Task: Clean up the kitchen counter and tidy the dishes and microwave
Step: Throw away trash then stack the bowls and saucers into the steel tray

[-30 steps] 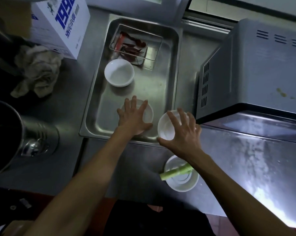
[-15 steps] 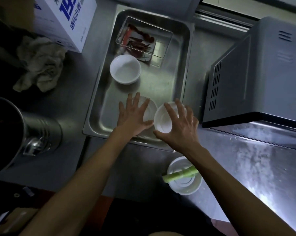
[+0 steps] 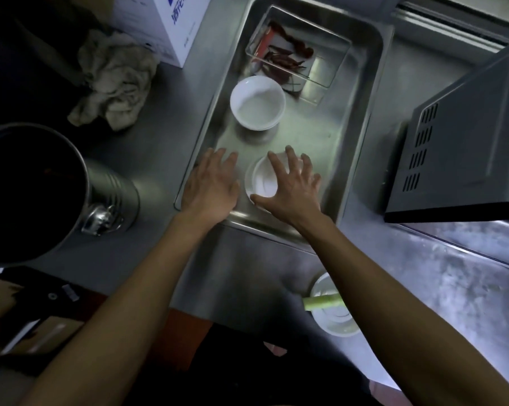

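Your right hand curls its spread fingers over the rim of a small white bowl at the near end of the steel tray. Your left hand lies flat beside it, fingers straight, holding nothing.

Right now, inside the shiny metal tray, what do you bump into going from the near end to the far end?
Right hand over a small white bowl → white bowl → clear box of dried red chillies. All lie in the metal tray.
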A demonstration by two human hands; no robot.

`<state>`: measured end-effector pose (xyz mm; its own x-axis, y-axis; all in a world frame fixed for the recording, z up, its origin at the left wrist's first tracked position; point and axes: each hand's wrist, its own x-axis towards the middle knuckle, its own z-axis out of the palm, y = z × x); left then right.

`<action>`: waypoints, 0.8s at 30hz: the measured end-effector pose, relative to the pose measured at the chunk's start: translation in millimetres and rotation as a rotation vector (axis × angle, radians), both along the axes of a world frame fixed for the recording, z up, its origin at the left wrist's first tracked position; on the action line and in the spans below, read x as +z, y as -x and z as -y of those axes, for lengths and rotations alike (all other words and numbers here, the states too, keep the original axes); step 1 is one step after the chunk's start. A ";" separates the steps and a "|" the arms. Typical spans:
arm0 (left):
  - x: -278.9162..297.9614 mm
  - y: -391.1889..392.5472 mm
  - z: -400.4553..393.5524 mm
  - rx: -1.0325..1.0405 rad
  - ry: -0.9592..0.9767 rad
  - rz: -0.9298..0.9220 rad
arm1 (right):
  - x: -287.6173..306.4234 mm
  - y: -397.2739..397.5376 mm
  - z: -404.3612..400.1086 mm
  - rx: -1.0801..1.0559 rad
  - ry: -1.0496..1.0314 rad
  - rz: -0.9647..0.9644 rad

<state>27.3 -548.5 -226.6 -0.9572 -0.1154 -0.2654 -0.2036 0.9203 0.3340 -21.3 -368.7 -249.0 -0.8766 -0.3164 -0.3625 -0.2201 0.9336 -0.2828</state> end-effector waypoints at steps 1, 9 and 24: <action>-1.2 -1.8 1.6 -0.006 -0.002 -0.014 | -5.4 -1.1 4.2 0.014 -0.009 0.012; -7.3 -8.8 4.1 -0.044 0.007 -0.069 | -21.6 3.6 18.4 0.099 -0.099 -0.011; -9.1 -3.4 -10.9 -0.157 0.021 -0.023 | -24.1 25.8 -4.0 0.052 -0.109 0.017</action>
